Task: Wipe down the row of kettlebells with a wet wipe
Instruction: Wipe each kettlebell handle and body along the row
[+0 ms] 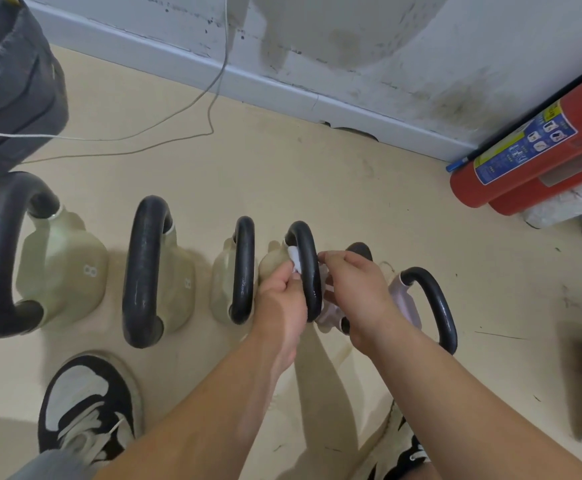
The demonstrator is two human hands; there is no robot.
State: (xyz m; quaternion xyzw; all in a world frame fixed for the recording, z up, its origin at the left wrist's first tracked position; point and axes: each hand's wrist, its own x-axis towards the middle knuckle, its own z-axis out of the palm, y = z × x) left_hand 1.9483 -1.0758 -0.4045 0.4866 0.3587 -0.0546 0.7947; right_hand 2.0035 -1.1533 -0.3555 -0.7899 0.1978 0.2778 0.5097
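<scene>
Likely slip here: a wet, glossy handle turning under the fingers, or the small bell tipping into its neighbours, all standing close.

Far left: large pale-green kettlebell with a thick black iron handle and an "8" on its side (57, 268), untouched. Next, a second pale-green kettlebell marked 8 (165, 271), then a smaller pale-green kettlebell (227, 289), all upright on the beige floor (282, 174).

Fourth along: small kettlebell with a shiny black loop handle (305, 268). Left hand (281, 296) closed, fingers (288, 271) pinched on a crumpled white wet wipe (294, 259), pressed against the handle's left side near the top. Right hand (355, 282) across from it, fingers curled against the handle's right side, steadying.

Further right: two pale-pink kettlebells (404, 292), partly hidden behind the right wrist.
</scene>
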